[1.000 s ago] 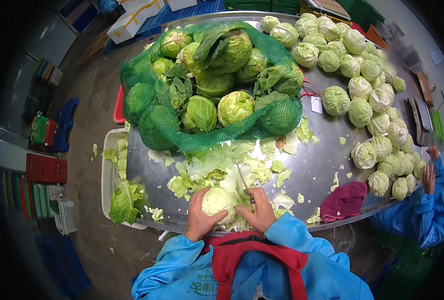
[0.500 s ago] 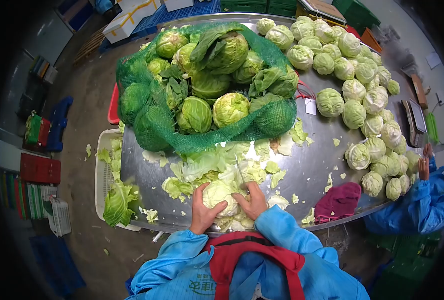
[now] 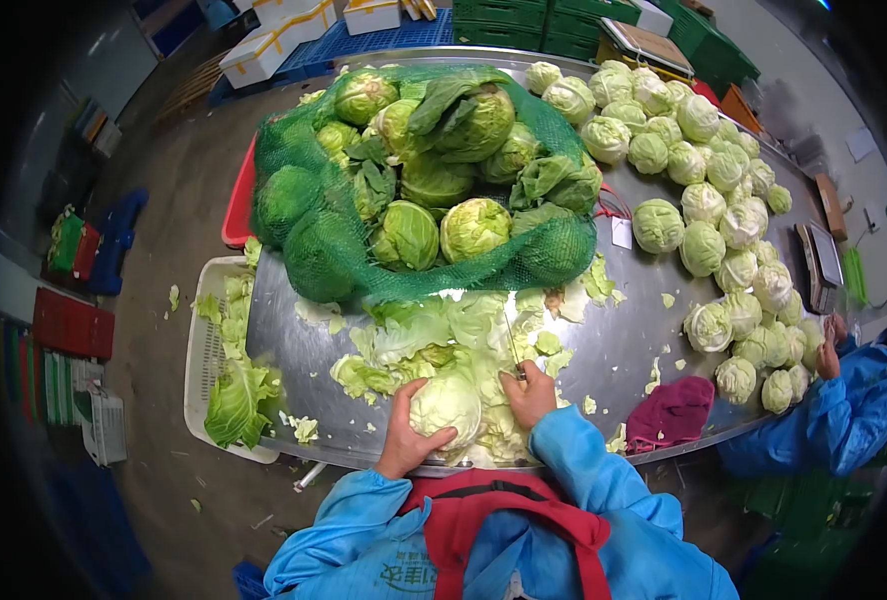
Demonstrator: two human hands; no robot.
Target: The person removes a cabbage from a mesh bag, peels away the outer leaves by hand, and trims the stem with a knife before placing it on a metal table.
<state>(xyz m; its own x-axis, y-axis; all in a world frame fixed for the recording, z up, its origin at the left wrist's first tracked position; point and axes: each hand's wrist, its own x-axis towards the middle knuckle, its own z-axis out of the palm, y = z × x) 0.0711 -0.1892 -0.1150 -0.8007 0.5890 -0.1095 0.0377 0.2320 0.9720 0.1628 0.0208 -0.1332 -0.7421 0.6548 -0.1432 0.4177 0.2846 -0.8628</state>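
Pale-green cabbage [image 3: 446, 408] over the steel desk [image 3: 624, 300], between 2 hands, the left hand [image 3: 412, 432] nearer.
Left of the cabbage, that hand's grip curves partway open around its side, thumb across the near face. Just right of the cabbage and apart from it, the right hand [image 3: 532, 393] has its grip closed on a knife [image 3: 511, 338], whose long axis points away, towards the net sack [image 3: 314, 265] beyond the cabbage.

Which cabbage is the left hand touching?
The pale cabbage by the table's near edge; the left hand cups its side. The others sit in the green net bag or the heap at right.
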